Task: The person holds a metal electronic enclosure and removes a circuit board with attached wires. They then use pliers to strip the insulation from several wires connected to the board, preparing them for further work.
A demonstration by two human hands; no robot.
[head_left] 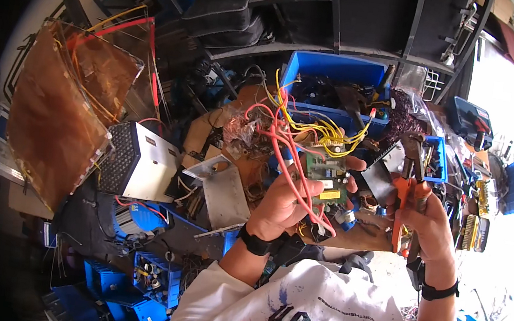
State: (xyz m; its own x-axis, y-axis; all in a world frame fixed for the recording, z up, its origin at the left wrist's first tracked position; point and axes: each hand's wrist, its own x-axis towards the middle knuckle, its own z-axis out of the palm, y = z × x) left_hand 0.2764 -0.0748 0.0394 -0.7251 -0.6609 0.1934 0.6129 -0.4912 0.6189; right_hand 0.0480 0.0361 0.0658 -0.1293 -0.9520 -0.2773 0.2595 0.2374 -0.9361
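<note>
My left hand [285,201] is closed on a green circuit board [334,175], with its thumb across the front and fingertips showing at the right edge. Red wires [284,148] loop over this hand, and a bundle of yellow wires [331,133] fans out above the board. In my right hand [431,228] is a pair of orange-handled pliers [404,198], dark jaws pointing up and away. The pliers are to the right of the board, apart from it. A dark metal plate [383,176] lies between the two hands, partly hidden.
A large blue bin [330,113] with parts stands beyond my hands, and a small blue bin [435,158] sits at the right. To the left are a metal bracket [224,195], a white power-supply box [154,164] and brown sheets [51,109]. Blue crates [156,276] stand lower left.
</note>
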